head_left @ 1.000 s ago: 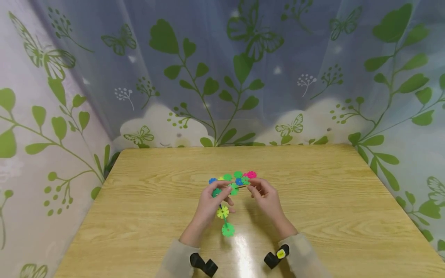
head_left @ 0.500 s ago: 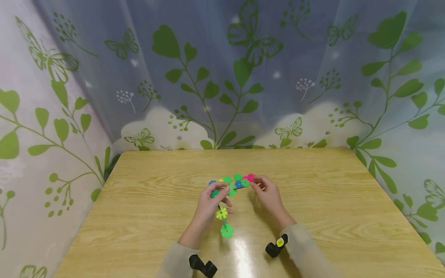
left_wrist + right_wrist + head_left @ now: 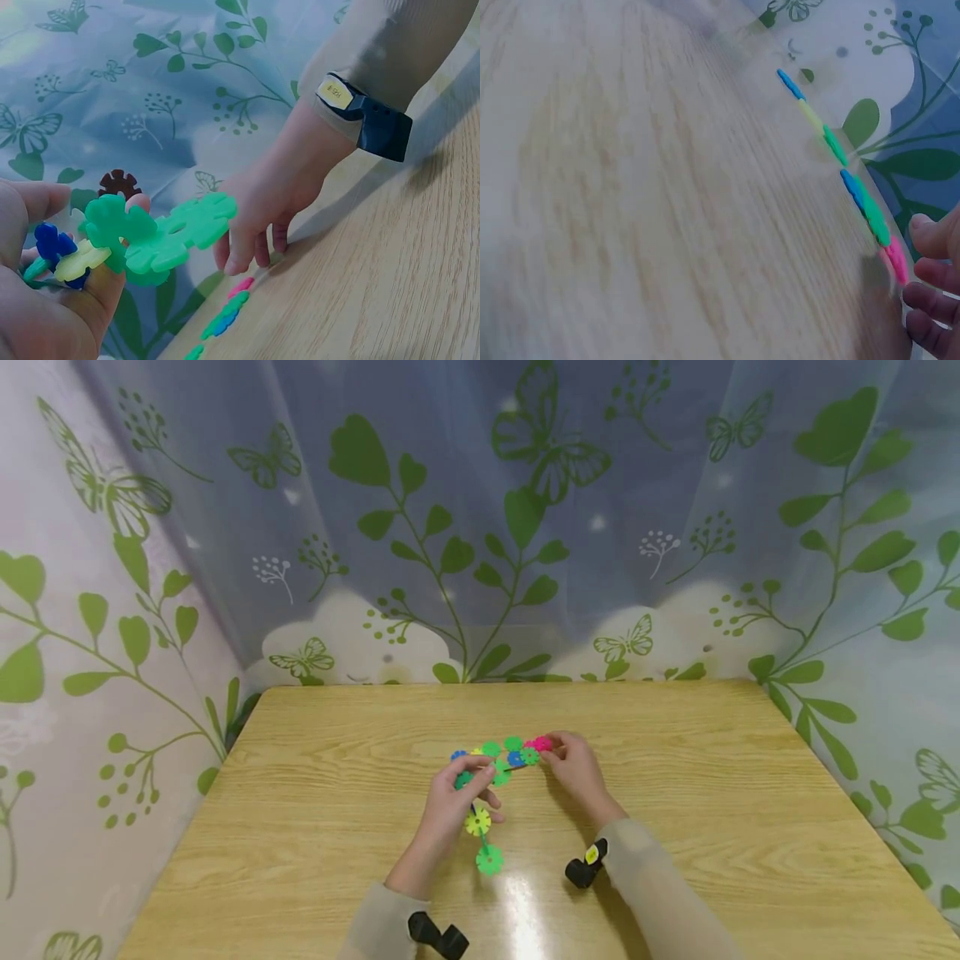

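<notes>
My left hand (image 3: 450,806) holds a chain of interlocking notched plastic discs between thumb and fingers. A yellow disc (image 3: 477,821) and a green disc (image 3: 490,860) hang at its lower end, below the palm. In the left wrist view, large green discs (image 3: 180,234) stick out past the fingers, with a brown disc (image 3: 118,182) behind them. My right hand (image 3: 581,777) reaches down to the table, fingertips right at a pink disc (image 3: 542,744) at the right end of the loose pieces. The right wrist view shows its thumb and fingers (image 3: 928,300) slightly apart beside that disc.
Loose discs lie flat in a loose row beyond the hands: a blue disc (image 3: 790,84), a yellow disc (image 3: 810,114), several green discs (image 3: 513,743) and another blue disc (image 3: 516,758). A leaf-patterned curtain (image 3: 465,527) stands behind the wooden table (image 3: 315,827).
My right hand has left the brown disc on the chain and moved away to the right and forward, down to the pink disc. The left hand keeps its hold, nearly still.
</notes>
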Demonstrator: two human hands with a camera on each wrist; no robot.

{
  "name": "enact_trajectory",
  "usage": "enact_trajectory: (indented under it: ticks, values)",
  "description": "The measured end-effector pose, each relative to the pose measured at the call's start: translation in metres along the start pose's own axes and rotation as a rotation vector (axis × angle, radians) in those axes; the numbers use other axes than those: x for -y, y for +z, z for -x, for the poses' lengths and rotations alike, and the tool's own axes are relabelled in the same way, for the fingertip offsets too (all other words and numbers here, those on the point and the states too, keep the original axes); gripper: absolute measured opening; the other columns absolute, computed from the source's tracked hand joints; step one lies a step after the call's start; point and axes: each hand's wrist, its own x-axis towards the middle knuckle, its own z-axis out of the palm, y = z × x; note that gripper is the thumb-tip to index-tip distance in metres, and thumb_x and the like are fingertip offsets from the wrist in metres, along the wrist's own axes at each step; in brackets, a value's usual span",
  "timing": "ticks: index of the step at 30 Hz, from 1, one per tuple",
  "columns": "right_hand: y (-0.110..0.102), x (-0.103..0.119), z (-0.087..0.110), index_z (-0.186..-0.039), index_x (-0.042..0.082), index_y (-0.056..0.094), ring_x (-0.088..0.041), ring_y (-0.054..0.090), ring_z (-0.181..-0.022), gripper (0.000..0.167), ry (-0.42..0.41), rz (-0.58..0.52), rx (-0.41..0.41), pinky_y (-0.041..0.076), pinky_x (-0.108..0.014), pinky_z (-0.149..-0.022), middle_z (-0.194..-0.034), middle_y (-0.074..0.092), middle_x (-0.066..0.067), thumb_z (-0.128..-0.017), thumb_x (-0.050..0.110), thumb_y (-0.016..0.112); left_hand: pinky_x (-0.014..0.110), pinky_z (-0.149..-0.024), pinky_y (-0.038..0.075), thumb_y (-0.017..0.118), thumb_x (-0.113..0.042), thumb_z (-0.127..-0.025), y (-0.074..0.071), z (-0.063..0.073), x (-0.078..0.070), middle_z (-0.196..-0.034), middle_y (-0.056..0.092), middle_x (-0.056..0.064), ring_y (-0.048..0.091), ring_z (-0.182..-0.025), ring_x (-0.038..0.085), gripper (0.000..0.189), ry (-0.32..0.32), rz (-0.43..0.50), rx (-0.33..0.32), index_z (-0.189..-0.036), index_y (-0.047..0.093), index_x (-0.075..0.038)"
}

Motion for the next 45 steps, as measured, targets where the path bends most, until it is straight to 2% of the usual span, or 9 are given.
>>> enact_trajectory:
  ticks: [5, 10, 17, 27, 30, 34, 37, 41, 45]
  values:
    - [0.008, 0.006, -0.001, -0.115, 0.000, 0.062, -0.027, 0.057, -0.089, 0.037, 0.006, 0.122, 0.050, 0.053, -0.040, -0.074, -0.104, 0.052, -0.015, -0.084, 0.019, 0.071, 0.049, -0.063, 0.058, 0.061, -0.027, -0.091, -0.001, 0.000, 0.001, -0.099, 0.052, 0.013, 0.059, -0.066, 0.016, 0.038, -0.009, -0.010, -0.002, -0.117, 0.054, -0.001]
    - [0.012, 0.008, -0.002, -0.114, 0.008, 0.064, -0.027, 0.054, -0.092, 0.039, 0.029, 0.252, 0.047, 0.051, -0.042, -0.074, -0.105, 0.053, -0.012, -0.081, 0.026, 0.073, 0.048, -0.063, 0.058, 0.060, -0.027, -0.092, -0.002, -0.001, 0.003, -0.100, 0.051, 0.014, 0.059, -0.065, 0.016, 0.039, -0.005, -0.022, 0.000, -0.118, 0.053, 0.002]
    - [0.014, 0.007, -0.002, -0.110, 0.010, 0.064, -0.026, 0.052, -0.088, 0.034, 0.020, 0.264, 0.036, 0.050, -0.041, -0.070, -0.102, 0.051, -0.011, -0.080, 0.023, 0.074, 0.047, -0.061, 0.058, 0.063, -0.027, -0.091, -0.002, -0.001, 0.005, -0.096, 0.050, 0.013, 0.059, -0.064, 0.017, 0.039, -0.016, -0.003, -0.018, -0.116, 0.055, 0.000]
    - [0.010, 0.008, 0.008, -0.097, 0.007, 0.061, -0.021, 0.057, -0.077, 0.013, 0.019, -0.004, -0.008, 0.050, -0.034, -0.065, -0.085, 0.062, -0.007, -0.085, 0.009, 0.067, 0.045, -0.061, 0.059, 0.062, -0.030, -0.091, -0.003, -0.002, 0.004, -0.100, 0.050, 0.013, 0.059, -0.065, 0.016, 0.042, -0.022, -0.025, -0.018, -0.118, 0.054, 0.000]
    - [0.006, 0.012, 0.013, -0.094, 0.004, 0.061, -0.020, 0.055, -0.072, 0.011, 0.029, -0.113, 0.016, 0.049, -0.029, -0.061, -0.079, 0.060, -0.006, -0.085, 0.007, 0.067, 0.044, -0.061, 0.059, 0.061, -0.028, -0.092, -0.003, -0.002, 0.003, -0.100, 0.050, 0.013, 0.059, -0.065, 0.016, 0.041, -0.026, -0.029, -0.021, -0.119, 0.053, 0.002]
    - [0.002, 0.019, 0.022, -0.090, 0.001, 0.058, -0.021, 0.054, -0.058, 0.011, 0.042, -0.270, 0.069, 0.046, -0.023, -0.049, -0.069, 0.059, -0.004, -0.084, 0.004, 0.067, 0.044, -0.061, 0.059, 0.057, -0.022, -0.094, -0.002, -0.001, -0.002, -0.098, 0.051, 0.015, 0.059, -0.065, 0.017, 0.037, -0.036, -0.030, -0.014, -0.120, 0.051, 0.003]
    - [-0.009, 0.042, 0.034, -0.093, -0.004, 0.056, -0.016, 0.050, -0.050, 0.011, 0.063, -0.362, 0.076, 0.041, -0.020, -0.044, -0.067, 0.059, -0.012, -0.086, 0.001, 0.063, 0.043, -0.061, 0.059, 0.057, -0.019, -0.095, 0.000, 0.000, -0.006, -0.096, 0.052, 0.015, 0.059, -0.066, 0.017, 0.036, -0.036, -0.024, -0.010, -0.121, 0.050, 0.004]
    - [-0.024, 0.069, 0.048, -0.103, -0.008, 0.056, -0.018, 0.049, -0.053, 0.017, 0.100, -0.440, 0.052, 0.040, -0.020, -0.047, -0.074, 0.058, -0.022, -0.089, 0.000, 0.060, 0.043, -0.061, 0.059, 0.062, -0.024, -0.091, -0.001, -0.002, -0.001, -0.093, 0.051, 0.014, 0.059, -0.066, 0.017, 0.038, -0.029, -0.013, -0.032, -0.119, 0.052, 0.000]
    - [-0.022, 0.067, 0.051, -0.111, -0.006, 0.059, -0.022, 0.050, -0.056, 0.024, 0.108, -0.528, 0.020, 0.042, -0.021, -0.048, -0.077, 0.058, -0.015, -0.089, 0.002, 0.061, 0.045, -0.061, 0.059, 0.064, -0.028, -0.090, -0.003, -0.003, 0.002, -0.093, 0.050, 0.014, 0.059, -0.066, 0.016, 0.041, -0.022, -0.004, -0.061, -0.118, 0.053, -0.001]
